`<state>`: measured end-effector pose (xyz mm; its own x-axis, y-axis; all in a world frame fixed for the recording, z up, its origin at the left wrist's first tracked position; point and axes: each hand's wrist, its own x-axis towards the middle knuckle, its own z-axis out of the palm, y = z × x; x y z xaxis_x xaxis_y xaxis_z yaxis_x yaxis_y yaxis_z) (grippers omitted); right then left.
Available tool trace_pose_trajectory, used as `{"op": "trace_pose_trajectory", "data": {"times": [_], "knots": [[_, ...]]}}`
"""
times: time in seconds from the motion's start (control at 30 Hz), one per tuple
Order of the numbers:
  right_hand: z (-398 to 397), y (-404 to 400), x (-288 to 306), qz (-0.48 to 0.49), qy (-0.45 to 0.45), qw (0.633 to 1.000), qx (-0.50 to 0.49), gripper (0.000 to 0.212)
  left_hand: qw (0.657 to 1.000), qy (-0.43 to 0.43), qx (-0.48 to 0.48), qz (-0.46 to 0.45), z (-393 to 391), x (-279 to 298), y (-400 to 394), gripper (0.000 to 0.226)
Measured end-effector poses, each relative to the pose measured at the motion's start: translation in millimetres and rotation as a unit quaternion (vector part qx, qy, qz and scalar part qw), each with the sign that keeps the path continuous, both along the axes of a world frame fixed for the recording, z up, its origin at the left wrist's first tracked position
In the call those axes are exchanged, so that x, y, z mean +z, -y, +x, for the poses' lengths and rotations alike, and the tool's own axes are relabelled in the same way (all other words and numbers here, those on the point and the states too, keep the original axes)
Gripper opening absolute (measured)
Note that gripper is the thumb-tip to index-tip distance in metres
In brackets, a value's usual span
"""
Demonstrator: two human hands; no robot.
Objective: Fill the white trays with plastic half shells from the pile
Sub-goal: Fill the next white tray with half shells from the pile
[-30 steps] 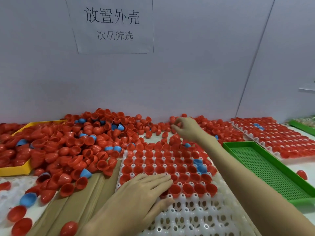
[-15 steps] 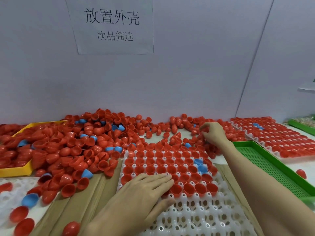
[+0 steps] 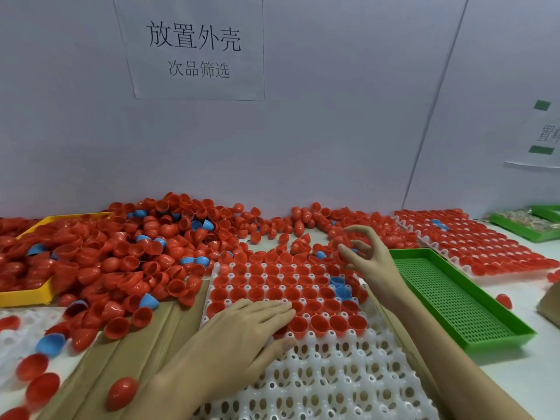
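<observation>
right hand (image 3: 362, 256): has swung back from the pile of red plastic half shells (image 3: 127, 250), fingers loosely spread, apparently empty | left hand (image 3: 242, 325): stays flat on half-filled white plastic tray (image 3: 327, 374) | no shell gained

The left hand (image 3: 242, 325) lies palm down with its fingers straight and together, pointing right, thumb spread below them. The right hand (image 3: 363, 256) is raised at the end of an outstretched forearm, its fingers loosely curled and spread, gripping nothing.
</observation>
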<state>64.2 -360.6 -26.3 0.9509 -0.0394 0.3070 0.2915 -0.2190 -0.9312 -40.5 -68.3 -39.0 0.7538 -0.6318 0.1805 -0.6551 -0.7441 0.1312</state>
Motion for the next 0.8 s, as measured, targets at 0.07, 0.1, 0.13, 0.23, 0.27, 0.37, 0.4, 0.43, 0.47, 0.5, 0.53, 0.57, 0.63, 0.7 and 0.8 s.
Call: {"op": "trace_pose_trajectory", "data": {"times": [0.07,0.1,0.13,0.23,0.27,0.37,0.4,0.43,0.47,0.5,0.53,0.57,0.63,0.7,0.8], "knots": [[-6.7,-1.7,-7.0,0.000,-0.019,1.000,0.020,0.031,1.000,-0.002,0.003,-0.006,-0.6,0.2,0.3,0.071],[-9.1,-1.7,-7.7,-0.003,-0.023,0.999,0.038,0.030,1.000,-0.004,0.005,-0.008,-0.9,0.8,0.6,0.074],[-11.8,-1.0,-5.3,-0.008,-0.024,0.998,0.058,0.030,1.000,-0.005,0.005,-0.010,-1.0,1.6,0.6,0.076],[-20.1,3.7,7.2,-0.011,-0.023,0.993,0.118,0.031,1.000,0.004,0.000,-0.023,-2.6,2.6,-0.6,0.077],[-23.4,4.4,11.1,-0.007,-0.028,0.989,0.142,0.031,0.999,0.026,-0.003,-0.028,-3.4,3.1,-1.1,0.071],[-35.5,-1.6,17.0,-0.009,-0.070,0.971,0.231,0.031,0.992,0.122,-0.008,-0.039,-8.0,8.9,1.5,0.052],[-39.2,-5.3,17.5,-0.021,-0.082,0.962,0.261,0.032,0.987,0.148,-0.013,-0.063,-8.8,8.8,4.3,0.049],[-42.1,-9.2,17.5,-0.039,-0.091,0.952,0.289,0.032,0.982,0.164,-0.018,-0.092,-9.8,8.8,7.9,0.047],[-44.9,-13.8,17.7,-0.054,-0.100,0.941,0.318,0.032,0.978,0.169,-0.021,-0.120,-11.1,9.7,11.8,0.046],[-47.1,-18.6,17.6,-0.062,-0.110,0.930,0.346,0.032,0.976,0.163,-0.019,-0.140,-12.5,10.3,15.5,0.047],[-49.1,-23.0,17.6,-0.063,-0.121,0.919,0.370,0.031,0.976,0.151,-0.014,-0.155,-13.8,10.8,18.6,0.048],[-50.5,-26.7,17.3,-0.062,-0.130,0.909,0.390,0.031,0.975,0.141,-0.008,-0.169,-14.7,10.5,20.8,0.048],[-51.5,-31.3,15.5,-0.070,-0.136,0.898,0.413,0.030,0.972,0.114,0.007,-0.207,-15.7,9.0,23.9,0.043],[-50.7,-32.4,13.5,-0.089,-0.133,0.897,0.411,0.028,0.962,0.094,0.017,-0.254,-14.5,7.1,25.3,0.035],[-49.0,-29.6,11.6,-0.072,-0.131,0.905,0.399,0.025,0.945,0.089,0.022,-0.314,-12.0,5.1,24.0,0.027]]}}
